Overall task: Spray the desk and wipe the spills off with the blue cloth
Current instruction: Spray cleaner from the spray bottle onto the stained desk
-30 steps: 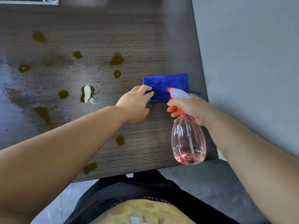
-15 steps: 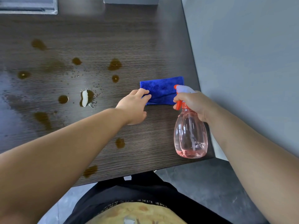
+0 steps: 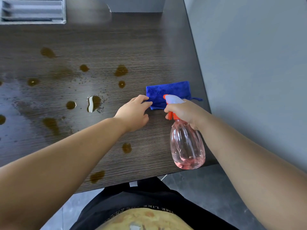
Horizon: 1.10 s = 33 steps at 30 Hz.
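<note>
The left hand (image 3: 132, 113) has barely moved over the last second: its loosely bent fingers still rest on the left edge of the blue cloth (image 3: 167, 90), and the thumb stays clear of it, so nothing is pinched yet. The right hand (image 3: 184, 110) keeps its grip round the neck of the spray bottle (image 3: 187, 146), lifted just in front of the cloth, with its nozzle pointing left. The cloth lies flat on the desk (image 3: 149, 47), unmoved. Wiping has probably not begun, and the next step looks like taking hold of the cloth.

Left of the cloth, brown spills (image 3: 121, 70) dot the desk among fine droplets, and one more lies nearer the person. A grey tray (image 3: 33, 12) sits far behind and to the left. The raised bottle crowds the cloth's near edge, and a wall (image 3: 249, 63) stands close on its right.
</note>
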{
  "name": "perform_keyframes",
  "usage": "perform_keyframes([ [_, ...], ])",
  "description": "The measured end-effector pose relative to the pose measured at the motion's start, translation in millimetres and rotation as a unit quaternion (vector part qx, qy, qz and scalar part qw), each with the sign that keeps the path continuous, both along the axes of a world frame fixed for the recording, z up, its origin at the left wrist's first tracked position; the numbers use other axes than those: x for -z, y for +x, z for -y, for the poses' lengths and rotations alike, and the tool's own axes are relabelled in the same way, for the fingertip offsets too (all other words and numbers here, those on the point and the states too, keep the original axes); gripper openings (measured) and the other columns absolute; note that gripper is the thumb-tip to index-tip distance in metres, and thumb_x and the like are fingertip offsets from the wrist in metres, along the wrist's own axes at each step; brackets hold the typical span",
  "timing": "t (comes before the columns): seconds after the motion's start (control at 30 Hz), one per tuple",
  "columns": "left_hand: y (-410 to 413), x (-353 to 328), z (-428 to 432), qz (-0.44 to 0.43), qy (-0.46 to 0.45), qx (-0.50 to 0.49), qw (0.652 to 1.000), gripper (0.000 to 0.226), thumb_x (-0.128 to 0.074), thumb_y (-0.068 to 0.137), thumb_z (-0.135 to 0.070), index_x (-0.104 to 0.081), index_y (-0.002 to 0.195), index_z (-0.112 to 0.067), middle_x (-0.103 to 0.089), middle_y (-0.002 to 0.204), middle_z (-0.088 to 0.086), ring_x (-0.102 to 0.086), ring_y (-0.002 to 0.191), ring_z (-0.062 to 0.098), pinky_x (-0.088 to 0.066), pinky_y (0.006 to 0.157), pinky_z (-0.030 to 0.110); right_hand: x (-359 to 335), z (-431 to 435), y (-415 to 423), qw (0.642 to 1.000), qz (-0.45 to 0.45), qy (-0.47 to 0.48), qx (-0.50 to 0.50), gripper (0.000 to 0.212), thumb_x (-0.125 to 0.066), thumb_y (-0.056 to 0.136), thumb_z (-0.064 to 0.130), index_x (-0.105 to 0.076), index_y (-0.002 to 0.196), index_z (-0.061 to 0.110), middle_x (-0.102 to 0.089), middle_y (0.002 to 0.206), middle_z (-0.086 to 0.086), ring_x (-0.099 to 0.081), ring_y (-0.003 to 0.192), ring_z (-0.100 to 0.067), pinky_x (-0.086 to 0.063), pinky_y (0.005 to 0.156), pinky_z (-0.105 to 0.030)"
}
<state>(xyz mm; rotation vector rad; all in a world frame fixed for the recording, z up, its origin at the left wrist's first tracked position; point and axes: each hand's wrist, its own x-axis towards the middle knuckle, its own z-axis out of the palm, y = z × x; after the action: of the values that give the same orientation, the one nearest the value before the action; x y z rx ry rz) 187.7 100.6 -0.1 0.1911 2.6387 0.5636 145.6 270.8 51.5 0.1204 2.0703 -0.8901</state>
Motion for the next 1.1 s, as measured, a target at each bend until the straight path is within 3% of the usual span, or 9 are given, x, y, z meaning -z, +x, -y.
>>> perform_keyframes([
  [0.2,3.9,1.4,5.3,0.020,-0.008,0.009,1.000,0.057,-0.046,0.093,-0.029,-0.027,0.147,-0.022,-0.019,0.153,-0.005,-0.021,0.140,0.015,-0.033,0.109,0.035,-1.0,4.7,10.3,1.000,0.013,0.015,-0.023,0.043,-0.054,0.085,0.030,-0.052,0.126,0.018,-0.068,0.095,0.001,-0.054,0.077,-0.011,-0.045,0.077,-0.030],
  [0.33,4.2,1.0,4.2,0.030,-0.007,0.012,0.999,0.058,-0.047,0.093,-0.029,-0.025,0.147,-0.022,-0.018,0.154,-0.005,-0.018,0.141,0.015,-0.030,0.110,0.033,2.8,-4.0,16.2,0.999,0.027,0.033,0.018,0.044,-0.056,0.080,0.029,-0.053,0.122,0.017,-0.069,0.090,-0.005,-0.056,0.075,-0.016,-0.045,0.075,-0.035],
  [0.47,3.9,-0.6,3.9,0.029,-0.010,0.011,0.999,0.058,-0.046,0.094,-0.030,-0.026,0.147,-0.022,-0.018,0.153,-0.004,-0.019,0.141,0.016,-0.031,0.110,0.034,-6.6,-19.1,12.5,0.999,-0.015,0.027,0.036,0.030,-0.054,0.085,0.022,-0.054,0.109,0.005,-0.067,0.093,-0.012,-0.050,0.070,-0.014,-0.039,0.071,-0.031],
  [0.63,4.5,-0.3,2.7,0.032,-0.005,-0.004,0.999,0.057,-0.046,0.094,-0.030,-0.027,0.147,-0.022,-0.020,0.152,-0.003,-0.021,0.140,0.016,-0.032,0.108,0.034,-12.0,-21.7,-4.8,0.997,-0.040,0.011,0.068,0.043,-0.052,0.086,0.020,-0.045,0.127,0.009,-0.064,0.088,-0.010,-0.047,0.070,-0.015,-0.037,0.068,-0.031],
  [0.73,4.7,0.8,0.6,0.033,-0.002,-0.013,0.999,0.057,-0.047,0.093,-0.030,-0.028,0.146,-0.022,-0.021,0.152,-0.002,-0.022,0.140,0.017,-0.032,0.108,0.033,-11.4,-12.5,-12.0,0.998,-0.028,0.003,0.049,0.042,-0.052,0.086,0.023,-0.046,0.127,0.017,-0.066,0.098,-0.016,-0.051,0.071,-0.019,-0.037,0.064,-0.030],
  [0.87,3.0,-0.6,-0.2,0.037,0.001,-0.022,0.999,0.055,-0.047,0.093,-0.030,-0.031,0.145,-0.023,-0.021,0.152,-0.003,-0.027,0.138,0.018,-0.034,0.108,0.035,-8.2,-8.0,-16.7,0.998,-0.032,-0.001,0.046,0.042,-0.051,0.087,0.024,-0.047,0.128,0.018,-0.065,0.102,-0.016,-0.053,0.076,-0.017,-0.041,0.070,-0.033],
  [1.03,-1.7,-2.0,0.6,0.040,0.014,-0.033,0.999,0.051,-0.047,0.093,-0.029,-0.036,0.143,-0.021,-0.023,0.151,-0.002,-0.030,0.136,0.019,-0.034,0.107,0.034,-8.0,-26.4,-18.6,0.995,-0.051,0.002,0.089,0.048,-0.052,0.088,0.020,-0.044,0.134,0.029,-0.063,0.106,-0.014,-0.056,0.059,-0.005,-0.040,0.060,-0.024],
  [1.1,-2.5,-0.8,0.1,0.041,0.012,-0.036,0.998,0.052,-0.048,0.093,-0.029,-0.036,0.143,-0.022,-0.025,0.150,-0.001,-0.030,0.136,0.019,-0.034,0.107,0.034,-6.2,-34.7,-19.8,0.994,-0.054,0.007,0.093,0.049,-0.053,0.088,0.022,-0.043,0.134,0.032,-0.065,0.104,-0.015,-0.056,0.064,-0.007,-0.040,0.063,-0.025],
])
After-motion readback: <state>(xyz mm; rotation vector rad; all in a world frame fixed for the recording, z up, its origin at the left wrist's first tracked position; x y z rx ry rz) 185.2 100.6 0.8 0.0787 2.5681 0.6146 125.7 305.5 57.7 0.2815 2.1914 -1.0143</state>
